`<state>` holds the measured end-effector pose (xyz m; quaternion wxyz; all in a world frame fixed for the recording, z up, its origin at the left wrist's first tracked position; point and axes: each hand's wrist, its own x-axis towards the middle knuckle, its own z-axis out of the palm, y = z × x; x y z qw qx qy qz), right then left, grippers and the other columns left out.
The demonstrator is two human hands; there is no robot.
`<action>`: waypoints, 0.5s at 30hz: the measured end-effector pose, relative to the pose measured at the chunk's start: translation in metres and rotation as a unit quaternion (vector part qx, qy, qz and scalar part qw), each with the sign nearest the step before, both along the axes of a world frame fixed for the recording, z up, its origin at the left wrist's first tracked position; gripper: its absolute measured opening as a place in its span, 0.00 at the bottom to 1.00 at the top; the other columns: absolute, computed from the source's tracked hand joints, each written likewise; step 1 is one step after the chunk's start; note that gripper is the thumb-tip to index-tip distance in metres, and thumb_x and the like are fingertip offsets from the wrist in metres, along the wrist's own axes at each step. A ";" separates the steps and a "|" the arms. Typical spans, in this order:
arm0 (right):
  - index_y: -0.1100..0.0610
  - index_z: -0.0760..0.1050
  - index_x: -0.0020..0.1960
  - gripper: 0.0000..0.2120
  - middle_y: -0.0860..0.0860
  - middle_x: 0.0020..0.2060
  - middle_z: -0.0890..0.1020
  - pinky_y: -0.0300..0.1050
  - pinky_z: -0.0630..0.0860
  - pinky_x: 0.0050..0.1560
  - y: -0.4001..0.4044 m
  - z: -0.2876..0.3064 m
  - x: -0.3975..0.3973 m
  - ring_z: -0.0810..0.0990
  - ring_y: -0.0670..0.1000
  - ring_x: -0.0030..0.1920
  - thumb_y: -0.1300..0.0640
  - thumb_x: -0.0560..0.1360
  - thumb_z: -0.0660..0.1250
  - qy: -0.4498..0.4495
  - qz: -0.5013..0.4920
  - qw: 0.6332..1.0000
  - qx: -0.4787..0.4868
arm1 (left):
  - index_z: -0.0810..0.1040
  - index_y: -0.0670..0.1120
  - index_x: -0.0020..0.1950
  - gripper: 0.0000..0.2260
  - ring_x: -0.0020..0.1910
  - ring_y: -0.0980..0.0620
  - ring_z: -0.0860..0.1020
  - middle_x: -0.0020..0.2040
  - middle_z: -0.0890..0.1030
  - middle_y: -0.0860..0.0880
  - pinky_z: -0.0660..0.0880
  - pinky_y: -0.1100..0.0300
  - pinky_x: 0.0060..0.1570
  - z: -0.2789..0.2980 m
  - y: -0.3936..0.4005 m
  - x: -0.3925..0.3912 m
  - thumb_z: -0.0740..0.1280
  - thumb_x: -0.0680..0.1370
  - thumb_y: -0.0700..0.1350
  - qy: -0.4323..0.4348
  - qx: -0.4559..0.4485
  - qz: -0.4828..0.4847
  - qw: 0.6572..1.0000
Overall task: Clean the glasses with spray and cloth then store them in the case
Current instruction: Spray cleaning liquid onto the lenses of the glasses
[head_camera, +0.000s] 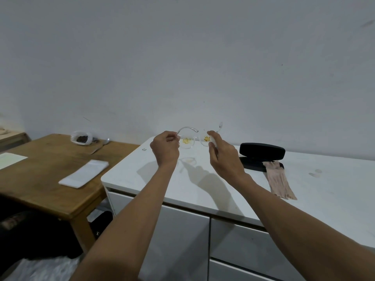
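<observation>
Clear-framed glasses [189, 141] with small yellow marks on the lenses are held up above the white cabinet top [203, 179]. My left hand [165, 149] pinches the left temple arm, and my right hand [222, 154] grips the right side of the frame, with the other temple tip sticking up behind it. A black glasses case [261, 152] lies open on the cabinet to the right. A beige cloth [279, 179] drapes from the case's front edge toward me. No spray bottle is visible.
A wooden table [50, 179] stands to the left, carrying a folded white cloth [84, 173], a sheet of paper [10, 160] and a plastic bag with dark contents [82, 137]. The cabinet has drawers [182, 240] below. A wall runs behind.
</observation>
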<state>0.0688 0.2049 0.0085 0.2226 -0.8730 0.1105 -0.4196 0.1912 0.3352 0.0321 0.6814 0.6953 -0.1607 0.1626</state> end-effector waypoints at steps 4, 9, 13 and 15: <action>0.55 0.69 0.67 0.13 0.52 0.32 0.73 0.50 0.67 0.36 0.000 -0.001 0.001 0.76 0.63 0.37 0.59 0.83 0.56 0.006 -0.024 1.000 0.001 | 0.85 0.37 0.45 0.02 0.30 0.49 0.81 0.35 0.84 0.42 0.82 0.55 0.39 -0.002 0.002 0.001 0.74 0.73 0.33 -0.003 0.008 0.002 1.000; 0.51 0.66 0.73 0.18 0.53 0.39 0.80 0.51 0.70 0.40 0.004 -0.003 0.001 0.79 0.60 0.42 0.57 0.84 0.57 -0.005 -0.017 1.000 0.009 | 0.85 0.37 0.45 0.03 0.32 0.46 0.82 0.34 0.84 0.43 0.83 0.51 0.41 -0.003 0.004 0.002 0.74 0.73 0.33 0.003 0.009 0.003 1.000; 0.49 0.65 0.76 0.21 0.55 0.48 0.84 0.56 0.78 0.46 0.013 -0.001 0.005 0.81 0.60 0.45 0.56 0.84 0.57 -0.018 0.007 1.000 -0.010 | 0.85 0.39 0.45 0.03 0.34 0.45 0.84 0.32 0.83 0.47 0.84 0.49 0.43 -0.002 0.004 0.001 0.74 0.73 0.33 0.008 0.008 0.002 1.000; 0.50 0.66 0.76 0.21 0.55 0.49 0.83 0.57 0.78 0.46 0.018 0.000 0.009 0.81 0.60 0.44 0.56 0.84 0.57 -0.023 0.018 0.999 -0.025 | 0.85 0.40 0.44 0.03 0.34 0.45 0.84 0.31 0.83 0.49 0.84 0.48 0.43 -0.001 0.003 -0.001 0.75 0.73 0.33 0.009 0.009 0.001 1.000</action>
